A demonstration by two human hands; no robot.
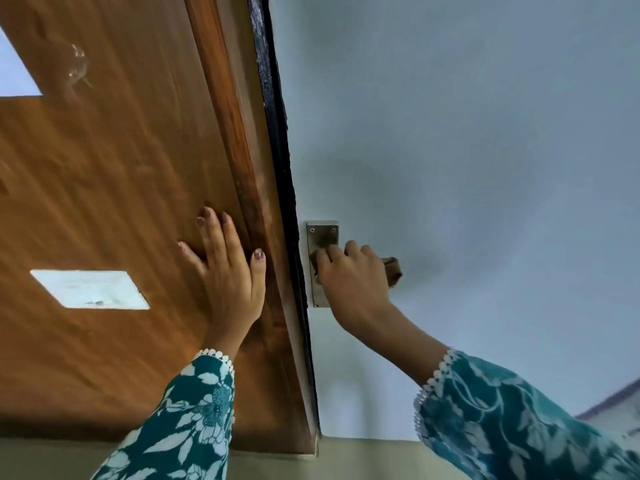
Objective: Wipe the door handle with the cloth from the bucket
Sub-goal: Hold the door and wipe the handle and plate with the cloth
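A metal handle plate (322,235) is fixed to the pale blue door (467,150), near its left edge. My right hand (353,278) is shut around the lever with a brown cloth (393,270), and a corner of the cloth sticks out to the right of my fingers. The lever itself is hidden under hand and cloth. My left hand (230,271) lies flat, fingers spread, on the wooden panel (114,188) left of the door edge and holds nothing. No bucket is in view.
A dark strip (277,140) runs between the wooden panel and the blue door. Two white rectangular patches (91,289) sit on the wood, and a small clear hook (78,65) is higher up. A pale floor band (346,459) runs along the bottom.
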